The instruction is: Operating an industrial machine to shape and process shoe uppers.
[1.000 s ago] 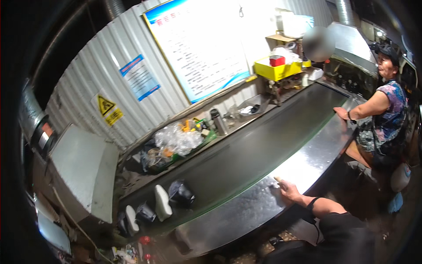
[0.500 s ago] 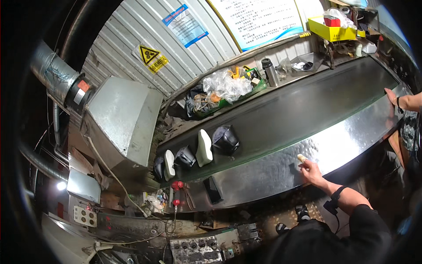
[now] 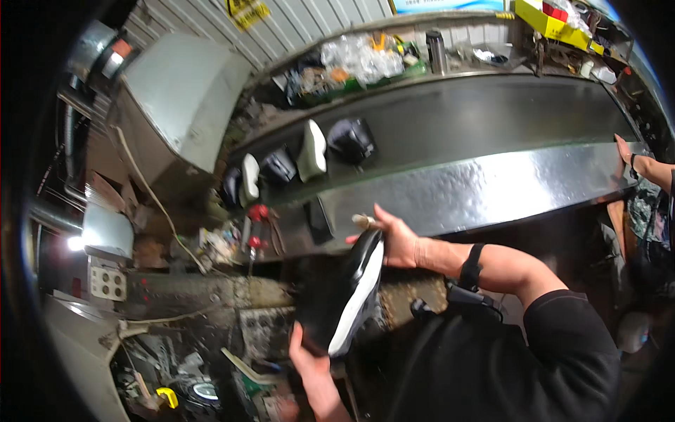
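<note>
A black shoe (image 3: 325, 292) with a white sole is held tilted in front of me, near side of the bench. My left hand (image 3: 309, 359) is closed around its lower end. My right hand (image 3: 399, 243) is at the upper end, its fingers against the shoe, with a small beige piece (image 3: 363, 221) held between them; what kind of thing that is I cannot make out. On the dark belt (image 3: 450, 116) several black shoe uppers (image 3: 351, 141) and white soles (image 3: 311, 151) stand in a row. A black phone (image 3: 318, 218) lies on the metal ledge.
A steel ledge (image 3: 450, 197) runs along the belt. Behind it stand a thermos (image 3: 436, 53), a heap of plastic bags (image 3: 358, 60) and a yellow box (image 3: 552, 24). A metal hood (image 3: 176, 98) is at the left. Another person's hand (image 3: 623, 149) rests at the far right.
My view has turned down. My right hand has moved from the ledge to the left, still with the beige piece. My left hand and the black shoe have come into view.
</note>
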`<act>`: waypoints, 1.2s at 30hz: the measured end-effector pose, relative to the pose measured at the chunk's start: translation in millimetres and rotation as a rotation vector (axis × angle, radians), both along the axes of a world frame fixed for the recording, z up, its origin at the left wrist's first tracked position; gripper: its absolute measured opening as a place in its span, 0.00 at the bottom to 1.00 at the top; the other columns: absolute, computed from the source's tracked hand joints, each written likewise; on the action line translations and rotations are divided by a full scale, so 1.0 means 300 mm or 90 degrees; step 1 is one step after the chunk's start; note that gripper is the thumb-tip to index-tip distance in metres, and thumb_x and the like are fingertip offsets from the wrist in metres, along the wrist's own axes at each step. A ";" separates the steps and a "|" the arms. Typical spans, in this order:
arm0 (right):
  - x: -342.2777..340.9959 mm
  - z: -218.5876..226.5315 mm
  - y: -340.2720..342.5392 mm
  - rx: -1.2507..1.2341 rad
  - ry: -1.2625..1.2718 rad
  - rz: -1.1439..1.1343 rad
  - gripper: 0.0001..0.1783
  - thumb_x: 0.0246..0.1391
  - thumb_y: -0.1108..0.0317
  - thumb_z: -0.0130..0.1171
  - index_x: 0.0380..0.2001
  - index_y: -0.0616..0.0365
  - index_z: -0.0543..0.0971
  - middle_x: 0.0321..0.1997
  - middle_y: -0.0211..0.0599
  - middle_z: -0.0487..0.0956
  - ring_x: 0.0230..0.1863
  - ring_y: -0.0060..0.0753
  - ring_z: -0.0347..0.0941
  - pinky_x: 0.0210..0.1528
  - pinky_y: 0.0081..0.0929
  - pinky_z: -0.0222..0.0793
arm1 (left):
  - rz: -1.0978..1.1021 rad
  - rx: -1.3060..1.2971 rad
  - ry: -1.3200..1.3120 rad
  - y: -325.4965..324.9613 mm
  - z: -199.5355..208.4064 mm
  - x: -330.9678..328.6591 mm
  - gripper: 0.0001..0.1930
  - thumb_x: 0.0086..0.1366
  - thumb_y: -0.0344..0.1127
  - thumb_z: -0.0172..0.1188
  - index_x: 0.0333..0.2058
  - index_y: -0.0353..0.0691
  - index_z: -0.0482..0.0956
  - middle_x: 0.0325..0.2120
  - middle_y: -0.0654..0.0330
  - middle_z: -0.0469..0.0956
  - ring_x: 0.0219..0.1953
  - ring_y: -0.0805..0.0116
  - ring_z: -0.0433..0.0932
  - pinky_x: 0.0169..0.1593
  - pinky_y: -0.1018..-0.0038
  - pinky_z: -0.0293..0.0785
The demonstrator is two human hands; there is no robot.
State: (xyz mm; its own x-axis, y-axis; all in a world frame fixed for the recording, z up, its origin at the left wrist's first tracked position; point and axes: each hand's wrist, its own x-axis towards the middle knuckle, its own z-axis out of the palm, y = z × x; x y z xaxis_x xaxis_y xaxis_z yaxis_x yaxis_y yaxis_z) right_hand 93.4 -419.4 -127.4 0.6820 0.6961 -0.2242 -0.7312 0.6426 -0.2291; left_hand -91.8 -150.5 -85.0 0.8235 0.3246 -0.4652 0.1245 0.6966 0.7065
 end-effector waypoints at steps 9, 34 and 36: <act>-0.204 0.181 -0.339 -0.093 -0.181 -0.139 0.33 0.63 0.50 0.54 0.68 0.39 0.60 0.47 0.29 0.78 0.49 0.27 0.73 0.54 0.38 0.66 | -0.340 -0.179 0.039 -0.213 -0.207 0.178 0.25 0.71 0.46 0.42 0.56 0.33 0.72 0.54 0.50 0.76 0.55 0.50 0.75 0.63 0.59 0.68; 0.303 0.066 -1.797 -1.353 -0.307 -0.989 0.34 0.50 0.71 0.69 0.61 0.60 0.70 0.55 0.40 0.79 0.52 0.27 0.76 0.56 0.22 0.70 | -0.226 0.054 0.146 -0.227 -0.360 0.449 0.35 0.61 0.48 0.63 0.63 0.42 0.63 0.58 0.45 0.68 0.60 0.49 0.68 0.63 0.54 0.62; 0.315 -0.043 -1.888 -1.497 0.022 -0.914 0.32 0.51 0.71 0.64 0.61 0.57 0.70 0.54 0.47 0.79 0.53 0.33 0.77 0.58 0.25 0.69 | -0.204 0.061 0.169 -0.330 -0.283 0.403 0.23 0.71 0.38 0.48 0.61 0.34 0.65 0.60 0.39 0.63 0.60 0.42 0.66 0.65 0.54 0.63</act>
State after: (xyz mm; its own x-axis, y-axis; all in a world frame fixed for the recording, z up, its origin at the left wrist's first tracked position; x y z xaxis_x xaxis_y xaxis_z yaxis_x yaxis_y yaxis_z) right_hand 187.8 -985.7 -140.2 0.2547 -0.8617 0.4388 -0.4325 -0.5074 -0.7453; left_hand 29.2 -249.4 -170.0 0.7459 0.1241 -0.6544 0.5099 0.5257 0.6809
